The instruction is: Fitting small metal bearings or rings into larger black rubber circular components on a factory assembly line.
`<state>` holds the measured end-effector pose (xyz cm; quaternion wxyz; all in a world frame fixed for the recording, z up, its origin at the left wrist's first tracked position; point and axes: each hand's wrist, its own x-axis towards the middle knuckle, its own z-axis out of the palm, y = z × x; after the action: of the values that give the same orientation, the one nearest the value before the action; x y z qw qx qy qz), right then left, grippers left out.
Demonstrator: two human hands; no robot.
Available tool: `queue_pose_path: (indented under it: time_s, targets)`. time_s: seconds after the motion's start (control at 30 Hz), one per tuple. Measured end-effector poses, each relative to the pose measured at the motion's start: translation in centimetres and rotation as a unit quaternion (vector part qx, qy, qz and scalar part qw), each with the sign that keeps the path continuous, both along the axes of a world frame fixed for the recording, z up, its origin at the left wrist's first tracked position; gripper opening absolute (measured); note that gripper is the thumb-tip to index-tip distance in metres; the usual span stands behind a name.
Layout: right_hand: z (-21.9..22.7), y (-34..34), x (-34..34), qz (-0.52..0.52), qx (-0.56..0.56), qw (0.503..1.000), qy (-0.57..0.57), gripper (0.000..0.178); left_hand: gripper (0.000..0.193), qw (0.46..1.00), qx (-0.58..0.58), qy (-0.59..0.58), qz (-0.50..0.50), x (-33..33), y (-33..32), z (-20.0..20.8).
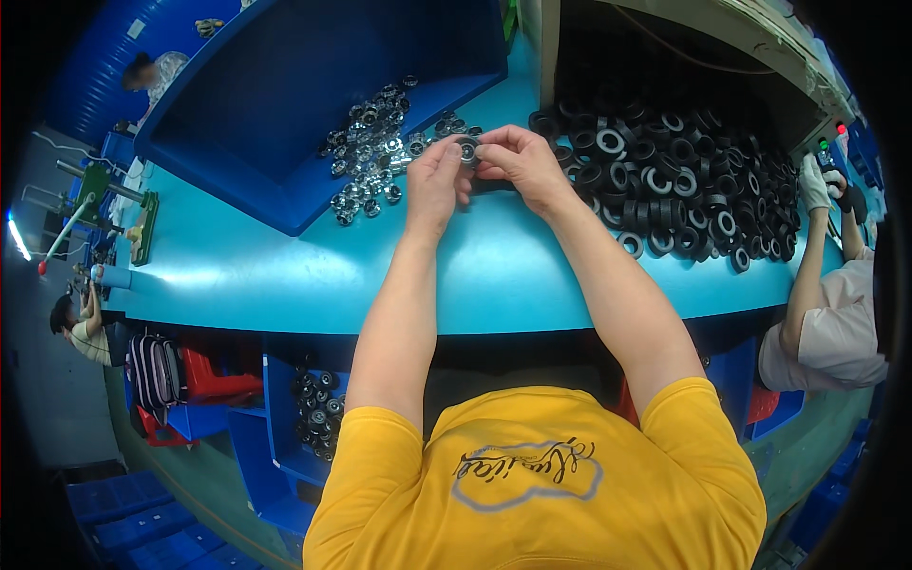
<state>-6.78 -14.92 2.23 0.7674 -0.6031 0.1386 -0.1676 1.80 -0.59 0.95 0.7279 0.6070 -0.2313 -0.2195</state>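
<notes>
Between both hands, above the blue worktable (285,285), is a small wheel (467,152) with a black ring around a shiny metal centre. My left hand (435,185) grips its left side with the fingers closed. My right hand (527,169) pinches it from the right with thumb and fingertips. Just left of the hands, shiny metal hubs (370,152) lie in a loose heap spilling out of a tilted blue bin (285,123). To the right spreads a large pile of black rings (665,180), some with pale grey inner faces.
A box-like housing (548,57) opens behind the ring pile. Past the table's left end stands a green hand press (90,204). Below the table, a blue crate (275,418) holds finished-looking wheels (318,408). At the right, another person's gloved hand (814,182) is at work.
</notes>
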Motion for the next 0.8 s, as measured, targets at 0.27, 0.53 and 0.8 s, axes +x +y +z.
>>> queue_pose_path:
  time_s: [0.27,0.53,0.8]
  targets:
    - [-0.3,0.3,0.1,0.013,-0.04,0.999,-0.002,0.032,0.028,0.998,0.021,-0.04,0.044,-0.4,0.0,0.1]
    - [-0.2,0.3,-0.1,0.027,0.024,0.997,-0.062,0.03,0.033,0.993,-0.032,-0.109,0.022,-1.0,-0.3,0.8]
    - [1.1,0.7,-0.7,0.088,0.137,0.987,0.005,0.034,0.044,0.92,0.051,-0.372,0.109,-1.5,-0.2,1.4]
